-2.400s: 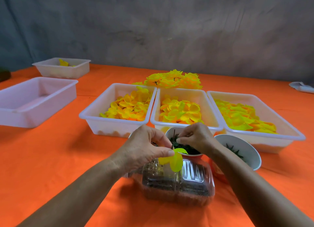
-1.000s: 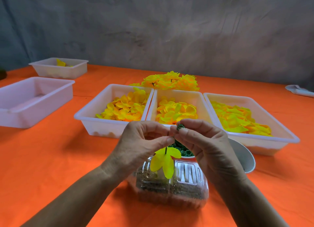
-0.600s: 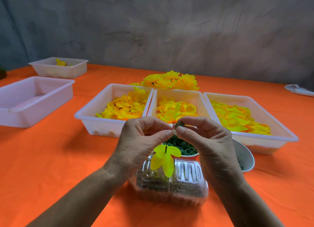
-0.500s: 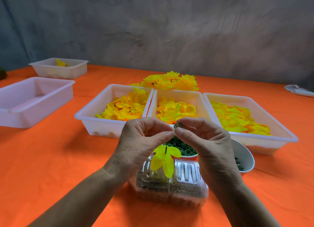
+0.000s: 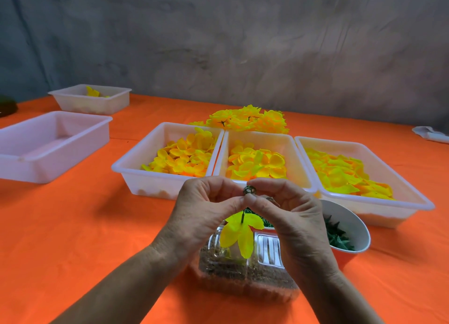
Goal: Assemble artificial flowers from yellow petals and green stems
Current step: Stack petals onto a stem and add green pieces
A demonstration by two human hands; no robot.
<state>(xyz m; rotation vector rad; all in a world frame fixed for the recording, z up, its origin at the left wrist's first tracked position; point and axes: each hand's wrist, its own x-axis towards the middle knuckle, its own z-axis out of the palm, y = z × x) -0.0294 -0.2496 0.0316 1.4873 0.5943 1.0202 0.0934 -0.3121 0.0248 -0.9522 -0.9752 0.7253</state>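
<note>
Both hands fit a small green ring on a stem above the orange table.

The orange table (image 5: 73,238) carries three white trays of yellow petals (image 5: 184,156) side by side near its middle, with finished flowers (image 5: 247,119) behind them toward the far edge. At the near edge lies a clear plastic box (image 5: 243,272), with a white bowl of green parts (image 5: 345,233) just right of it. Above the box the left hand (image 5: 206,214) pinches a thin green stem (image 5: 242,218), from which a yellow petal piece (image 5: 239,232) hangs. The right hand (image 5: 289,216) pinches the green ring (image 5: 249,190) at the stem's tip. I judge the ring is being threaded; the next move needs careful alignment, then a push down.
</note>
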